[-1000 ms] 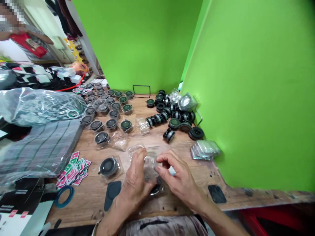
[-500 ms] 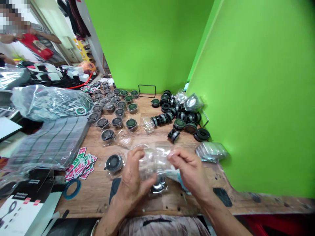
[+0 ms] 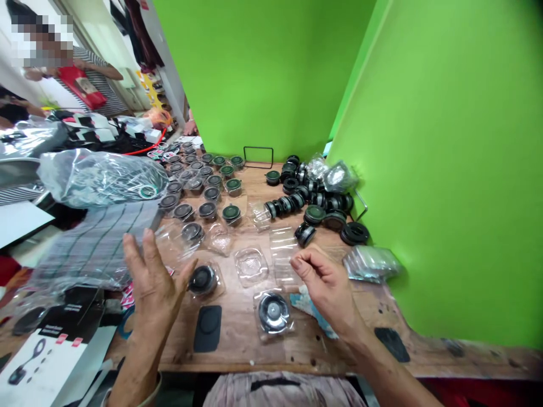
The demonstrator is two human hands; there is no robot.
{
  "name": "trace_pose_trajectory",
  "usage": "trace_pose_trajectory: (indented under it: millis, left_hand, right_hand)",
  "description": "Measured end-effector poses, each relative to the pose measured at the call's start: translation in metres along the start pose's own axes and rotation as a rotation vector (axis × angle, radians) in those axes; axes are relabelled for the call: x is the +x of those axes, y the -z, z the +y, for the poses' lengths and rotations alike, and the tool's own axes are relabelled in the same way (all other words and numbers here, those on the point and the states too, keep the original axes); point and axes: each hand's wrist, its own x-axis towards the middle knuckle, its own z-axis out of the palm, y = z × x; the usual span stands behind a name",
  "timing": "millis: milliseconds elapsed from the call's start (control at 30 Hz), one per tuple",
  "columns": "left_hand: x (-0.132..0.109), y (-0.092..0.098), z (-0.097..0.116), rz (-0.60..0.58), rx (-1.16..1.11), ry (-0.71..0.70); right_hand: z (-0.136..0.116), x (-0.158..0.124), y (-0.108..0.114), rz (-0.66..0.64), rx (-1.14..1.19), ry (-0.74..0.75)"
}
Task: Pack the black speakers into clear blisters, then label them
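My left hand (image 3: 153, 282) is raised over the left part of the wooden table (image 3: 237, 350), fingers stretched and spread, holding nothing. It hovers beside a bagged black round part (image 3: 202, 279). My right hand (image 3: 324, 288) has its fingers curled in a pinch on the edge of a clear plastic bag (image 3: 283, 257) lying flat on the table. Between the hands lie an empty clear blister tray (image 3: 251, 263) and a black round part in clear packaging (image 3: 274, 312).
Rows of bagged round parts (image 3: 203, 183) fill the far left. A pile of loose black rings (image 3: 314, 198) lies by the green wall. A stack of clear bags (image 3: 371, 263) sits at right. A sheet stack (image 3: 93, 243), stickers, a black pad (image 3: 207, 328) are at left. A person stands far left.
My hands have parted. The left hand let go and swung left, opening. The clear bag and packaged part now lie on the table, and the camera view shifted left.
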Motion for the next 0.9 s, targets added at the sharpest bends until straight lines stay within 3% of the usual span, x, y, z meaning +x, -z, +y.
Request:
trace_pose_trajectory:
  millis: [67,133,200,267,333,467,700,800,900]
  left_hand:
    - [-0.001,0.002,0.011,0.019,0.025,-0.059]
    - [-0.011,0.001,0.034,-0.073,-0.148,-0.063]
    - [-0.024,-0.003,0.060,-0.343,-0.490,0.052]
    - [-0.037,-0.008,0.080,-0.590,-0.821,0.257]
    - [-0.044,-0.013,0.091,-0.679,-1.006,0.423]
    - [-0.044,-0.015,0.092,-0.635,-1.028,0.506]
    - [-0.045,-0.005,0.098,-0.597,-0.996,0.470]
    - [-0.044,0.003,0.083,-0.379,-0.765,0.373]
    - [-0.036,0.012,0.045,-0.063,-0.279,0.207]
  right_hand:
    - [-0.001,-0.005,-0.002,-0.023,-0.029,0.029]
    - [-0.004,-0.010,-0.006,-0.067,-0.053,0.075]
    - [-0.006,-0.017,-0.010,-0.128,-0.069,0.134]
    - [-0.008,-0.023,-0.013,-0.173,-0.078,0.183]
    - [-0.009,-0.026,-0.015,-0.179,-0.085,0.208]
    - [-0.009,-0.029,-0.015,-0.117,-0.088,0.202]
    - [-0.021,-0.037,-0.021,-0.078,-0.035,0.201]
    - [-0.024,-0.035,-0.010,-0.060,-0.073,0.204]
    - [-0.004,-0.017,0.010,0.099,-0.262,0.173]
